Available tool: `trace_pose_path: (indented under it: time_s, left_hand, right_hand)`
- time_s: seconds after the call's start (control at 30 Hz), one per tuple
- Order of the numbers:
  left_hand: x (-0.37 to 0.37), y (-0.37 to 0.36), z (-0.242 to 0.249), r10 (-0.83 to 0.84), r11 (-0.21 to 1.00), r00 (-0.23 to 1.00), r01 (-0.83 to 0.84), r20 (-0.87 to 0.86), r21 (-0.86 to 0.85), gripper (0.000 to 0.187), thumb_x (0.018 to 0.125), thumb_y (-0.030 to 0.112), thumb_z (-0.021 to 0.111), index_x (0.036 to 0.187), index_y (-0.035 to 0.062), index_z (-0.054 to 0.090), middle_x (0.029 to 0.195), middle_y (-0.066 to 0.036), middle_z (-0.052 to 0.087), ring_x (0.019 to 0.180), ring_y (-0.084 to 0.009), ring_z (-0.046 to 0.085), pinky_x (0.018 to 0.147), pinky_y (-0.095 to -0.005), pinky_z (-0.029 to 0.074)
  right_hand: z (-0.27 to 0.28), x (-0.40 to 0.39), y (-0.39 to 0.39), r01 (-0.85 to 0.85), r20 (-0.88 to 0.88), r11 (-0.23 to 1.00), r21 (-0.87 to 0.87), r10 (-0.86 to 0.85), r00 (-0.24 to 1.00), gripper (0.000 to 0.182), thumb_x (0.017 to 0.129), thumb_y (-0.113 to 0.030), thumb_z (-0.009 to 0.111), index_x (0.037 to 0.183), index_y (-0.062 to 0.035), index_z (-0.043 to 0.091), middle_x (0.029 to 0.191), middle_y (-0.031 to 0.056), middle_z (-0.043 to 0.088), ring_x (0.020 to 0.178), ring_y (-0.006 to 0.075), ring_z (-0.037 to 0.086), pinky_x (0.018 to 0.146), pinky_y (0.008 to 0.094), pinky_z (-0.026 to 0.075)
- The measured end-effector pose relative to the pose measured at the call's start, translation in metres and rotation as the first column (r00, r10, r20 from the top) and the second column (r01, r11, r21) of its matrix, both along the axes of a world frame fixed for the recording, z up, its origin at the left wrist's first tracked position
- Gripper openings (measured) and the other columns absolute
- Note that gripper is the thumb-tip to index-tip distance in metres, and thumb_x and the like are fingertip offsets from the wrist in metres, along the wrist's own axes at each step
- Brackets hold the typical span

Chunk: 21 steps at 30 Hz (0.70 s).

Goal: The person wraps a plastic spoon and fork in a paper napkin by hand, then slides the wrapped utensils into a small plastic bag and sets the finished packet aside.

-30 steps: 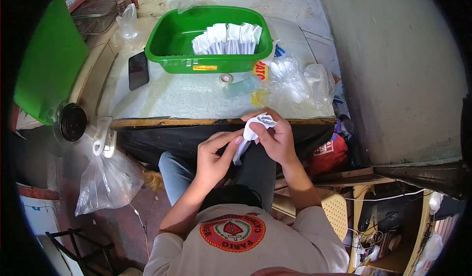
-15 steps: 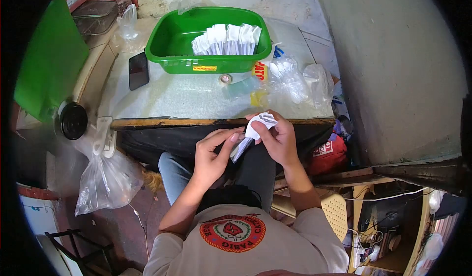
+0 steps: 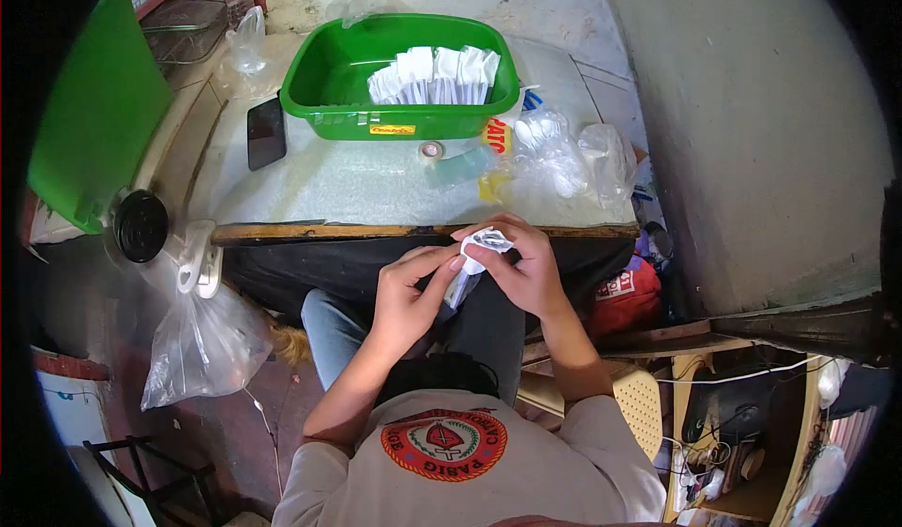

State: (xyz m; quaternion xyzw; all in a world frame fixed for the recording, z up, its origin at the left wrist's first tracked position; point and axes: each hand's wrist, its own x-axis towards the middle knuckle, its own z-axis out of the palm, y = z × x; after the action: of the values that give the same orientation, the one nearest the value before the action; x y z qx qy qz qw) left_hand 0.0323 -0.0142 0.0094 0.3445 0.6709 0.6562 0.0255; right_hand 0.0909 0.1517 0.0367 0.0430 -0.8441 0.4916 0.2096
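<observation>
Above my lap, at the table's front edge, I hold a small bundle of plastic cutlery wrapped in a white paper napkin (image 3: 472, 257). My right hand (image 3: 529, 273) is closed round the napkin, with the thumb across its front. From the left, my left hand (image 3: 406, 294) pinches the napkin's edge between thumb and fingers. Clear plastic (image 3: 458, 292) sticks out below, toward my lap. Grey shows inside the napkin's upper end. My fingers hide part of the bundle.
A green basin (image 3: 319, 126) on the table (image 3: 329, 189) holds several similar white bundles (image 3: 437, 71). Nearby are a phone (image 3: 267, 134), a tape roll (image 3: 431, 150) and a bag of plastic spoons (image 3: 554, 147). A plastic bag (image 3: 207, 348) hangs at left; a wall (image 3: 752, 151) stands at right.
My left hand has moved slightly right and now meets the napkin. The napkin has shifted a little left and sits more tightly folded between both hands.
</observation>
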Motion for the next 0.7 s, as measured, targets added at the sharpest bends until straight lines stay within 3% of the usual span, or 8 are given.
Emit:
trace_pose_path:
  time_s: [0.13, 0.2, 0.33, 0.4, 0.53, 0.6, 0.7]
  left_hand:
    - [0.004, 0.0, -0.004, 0.001, 1.0, 1.0, -0.001, 0.025, -0.008, 0.019, 0.088, 0.002, 0.064, 0.106, -0.0028, 0.068, 0.092, -0.016, 0.07, 0.083, -0.0195, 0.068, 0.076, -0.0276, 0.05]
    - [0.004, 0.002, -0.014, 0.009, 1.0, 0.996, -0.011, 0.089, 0.018, 0.02, 0.088, 0.003, 0.064, 0.107, -0.0023, 0.068, 0.093, -0.015, 0.071, 0.084, -0.0173, 0.068, 0.077, -0.0271, 0.051]
    - [0.001, 0.003, -0.022, -0.031, 0.997, 0.98, 0.016, 0.196, 0.078, 0.024, 0.089, 0.005, 0.065, 0.112, -0.001, 0.067, 0.095, -0.013, 0.072, 0.085, -0.0108, 0.066, 0.079, -0.0257, 0.051]
    - [0.0, 0.002, -0.018, -0.064, 0.995, 0.977, 0.048, 0.202, 0.082, 0.024, 0.088, 0.006, 0.066, 0.112, -0.001, 0.067, 0.094, -0.012, 0.072, 0.085, -0.01, 0.065, 0.078, -0.0257, 0.051]
    - [-0.005, 0.003, -0.016, -0.145, 0.987, 0.954, 0.121, 0.263, 0.105, 0.025, 0.088, 0.006, 0.067, 0.111, -0.0014, 0.067, 0.093, -0.009, 0.072, 0.084, -0.0092, 0.065, 0.079, -0.0258, 0.051]
    - [-0.009, 0.002, -0.014, -0.179, 0.982, 0.945, 0.155, 0.275, 0.108, 0.023, 0.088, 0.005, 0.067, 0.11, -0.0021, 0.067, 0.092, -0.009, 0.072, 0.085, -0.0095, 0.065, 0.079, -0.0258, 0.051]
    - [-0.016, 0.0, -0.012, -0.243, 0.97, 0.932, 0.232, 0.27, 0.073, 0.022, 0.089, 0.003, 0.065, 0.11, -0.0044, 0.065, 0.097, -0.008, 0.071, 0.089, -0.0097, 0.064, 0.082, -0.0248, 0.05]
  right_hand:
    - [-0.006, -0.003, -0.001, 0.008, 0.01, 0.999, -0.039, -0.007, 1.0, 0.016, 0.085, -0.006, 0.068, 0.099, -0.0015, 0.072, 0.087, 0.007, 0.067, 0.081, 0.0162, 0.06, 0.074, 0.0278, 0.047]
    - [-0.014, -0.007, 0.001, -0.032, -0.121, 0.999, -0.015, 0.03, 0.992, 0.019, 0.085, -0.01, 0.07, 0.103, -0.0064, 0.073, 0.081, 0.0022, 0.058, 0.064, 0.0065, 0.049, 0.051, 0.0204, 0.036]
    - [-0.018, -0.009, 0.002, -0.062, -0.141, 0.997, -0.047, 0.055, 0.988, 0.019, 0.085, -0.011, 0.071, 0.103, -0.0055, 0.073, 0.088, 0.0029, 0.058, 0.063, 0.0068, 0.049, 0.051, 0.02, 0.035]
    - [-0.018, -0.008, 0.005, -0.07, -0.051, 0.997, -0.03, 0.069, 0.996, 0.021, 0.085, -0.01, 0.071, 0.104, -0.005, 0.073, 0.092, 0.0036, 0.056, 0.072, 0.0083, 0.051, 0.055, 0.0211, 0.037]
    - [-0.024, -0.012, 0.004, -0.136, -0.093, 0.99, -0.046, 0.131, 0.987, 0.023, 0.086, -0.01, 0.07, 0.108, -0.0034, 0.072, 0.093, 0.003, 0.054, 0.085, 0.0097, 0.052, 0.067, 0.0222, 0.041]
    - [-0.028, -0.011, 0.002, -0.213, -0.017, 0.903, -0.374, 0.223, 0.975, 0.026, 0.089, -0.01, 0.066, 0.113, -0.0012, 0.069, 0.109, 0.0025, 0.057, 0.102, 0.0136, 0.053, 0.088, 0.0266, 0.042]
    - [-0.033, -0.012, 0.003, -0.209, 0.043, 0.822, -0.53, 0.272, 0.961, 0.029, 0.089, -0.009, 0.066, 0.116, 0.001, 0.067, 0.115, 0.0022, 0.054, 0.107, 0.0145, 0.056, 0.094, 0.0276, 0.041]
